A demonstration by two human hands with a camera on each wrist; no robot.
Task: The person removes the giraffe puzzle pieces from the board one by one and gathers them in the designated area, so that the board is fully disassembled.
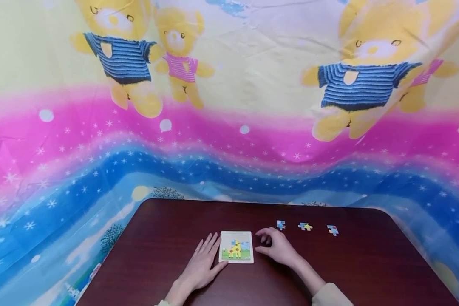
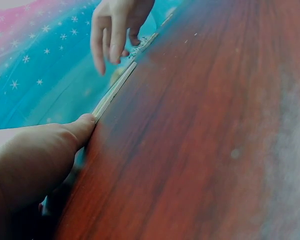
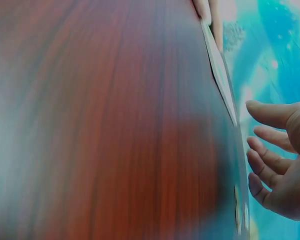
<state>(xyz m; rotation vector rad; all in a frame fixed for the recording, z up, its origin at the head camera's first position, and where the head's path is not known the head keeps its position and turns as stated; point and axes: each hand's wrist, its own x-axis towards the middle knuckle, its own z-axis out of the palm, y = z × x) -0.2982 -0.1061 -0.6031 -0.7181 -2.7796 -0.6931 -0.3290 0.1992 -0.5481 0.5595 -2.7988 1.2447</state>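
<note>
A small square puzzle board with a pale rim lies on the dark table, a yellow giraffe picture filling its lower part. The upper strip inside the rim is plain and pale. My left hand rests at the board's left side with straight fingers, its thumb touching the lower left corner; the left wrist view shows that thumb against the board's edge. Just right of the board hovers my right hand, fingers loosely bent and apart from the thumb. Nothing shows between them in the right wrist view, where the hand appears side-on.
Three loose jigsaw pieces lie in a row at the back right: a blue one, a yellow and blue one, and a blue one with a red spot. Behind the table hangs a bear-print cloth.
</note>
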